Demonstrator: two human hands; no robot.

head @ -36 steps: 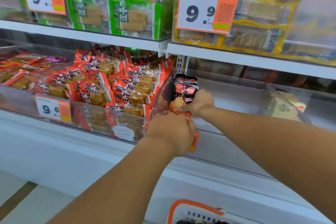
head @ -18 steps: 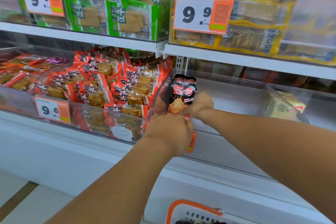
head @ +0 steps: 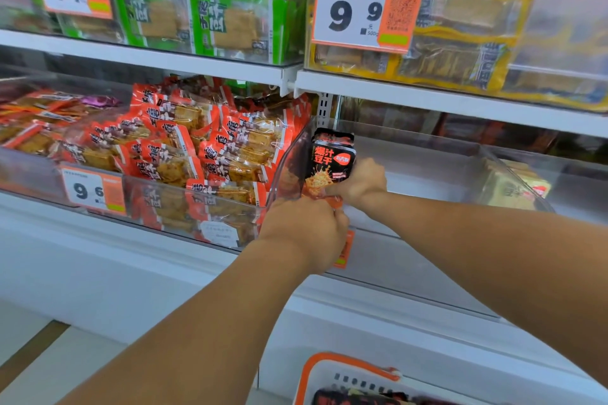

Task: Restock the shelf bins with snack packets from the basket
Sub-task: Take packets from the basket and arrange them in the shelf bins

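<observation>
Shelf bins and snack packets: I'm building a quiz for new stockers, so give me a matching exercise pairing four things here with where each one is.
Things:
1. black-and-orange snack packet
2. green-edged snack packets
3. white basket with orange rim
4. yellow-edged snack packets

Places:
A. upper shelf, right bin
B. bottom of view, below the shelves
C. upper shelf, left bin
D. held by both hands at the clear bin

Pairs: 1-D, 2-C, 3-B, 4-A

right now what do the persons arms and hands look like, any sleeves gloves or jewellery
Both arms are bare along all that shows: no sleeve edge comes into view on either forearm. The left hand and the right hand wear no gloves, and no watch, bracelet or band shows at either wrist. No rings can be seen, though the fingers are mostly hidden from this view. No marks or tattoos show on the forearms.
</observation>
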